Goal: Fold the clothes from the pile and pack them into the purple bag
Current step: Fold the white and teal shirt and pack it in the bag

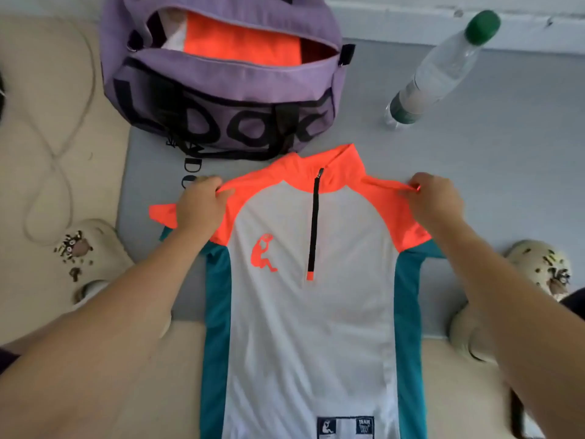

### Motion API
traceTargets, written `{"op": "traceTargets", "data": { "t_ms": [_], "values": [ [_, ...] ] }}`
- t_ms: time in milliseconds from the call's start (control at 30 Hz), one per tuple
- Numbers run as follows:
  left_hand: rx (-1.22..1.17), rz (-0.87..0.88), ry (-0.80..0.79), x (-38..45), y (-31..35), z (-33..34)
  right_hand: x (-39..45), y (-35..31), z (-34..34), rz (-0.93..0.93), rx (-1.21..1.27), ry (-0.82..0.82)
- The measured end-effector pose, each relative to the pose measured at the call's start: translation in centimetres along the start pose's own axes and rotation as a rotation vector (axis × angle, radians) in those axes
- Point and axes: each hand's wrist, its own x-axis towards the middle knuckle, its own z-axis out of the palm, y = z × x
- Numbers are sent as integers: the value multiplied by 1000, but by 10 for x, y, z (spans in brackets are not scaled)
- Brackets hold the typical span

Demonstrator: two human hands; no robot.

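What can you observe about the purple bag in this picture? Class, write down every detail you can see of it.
The purple bag is a soft duffel of woven-looking fabric, with large black lettering on its side and black straps. It stands on the grey mat, beyond the jersey's collar. Its top zip gapes open, showing folded orange and white cloth inside. One strap trails onto the mat in front. Neither hand touches it; whether the collar touches it cannot be told.

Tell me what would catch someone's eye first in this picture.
The white jersey with neon orange shoulders lies front-up in the middle, the left hand and right hand each pinching a shoulder. Just beyond it the open purple bag shows orange fabric inside, with a green-capped water bottle to its right.
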Motion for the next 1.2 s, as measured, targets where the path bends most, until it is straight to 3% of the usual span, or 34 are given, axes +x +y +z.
{"op": "traceTargets", "data": {
  "t_ms": [67, 200, 367, 500, 633, 833, 1000, 1133, 1200],
  "values": [
    [-106, 57, 121, 9, 8, -9, 3, -6, -11, -9, 151, 170],
    [-121, 11, 74, -4, 14, -12, -21, -11, -14, -81, 415, 225],
    [-237, -389, 133, -75, -18, 18, -79, 23, 30, 215, 437, 204],
    [-361, -674, 60, -111, -38, 34, -112, 45, 63, 481, 494, 10],
    [-459, -708, -72, -117, -45, 36, -121, 45, 65, 553, 589, -70],
    [-708, -756, -91, -110, -50, 28, -115, 38, 45, 736, 806, -204],
    [-890, -757, 0, -111, -60, 18, -119, 51, 43, 675, 1066, -26],
    [-913, -740, -194, -105, -62, 14, -119, 56, 42, 575, 981, -248],
    [-821, -707, -229, -100, -61, 9, -117, 58, 39, 518, 978, -256]
  ]
}}
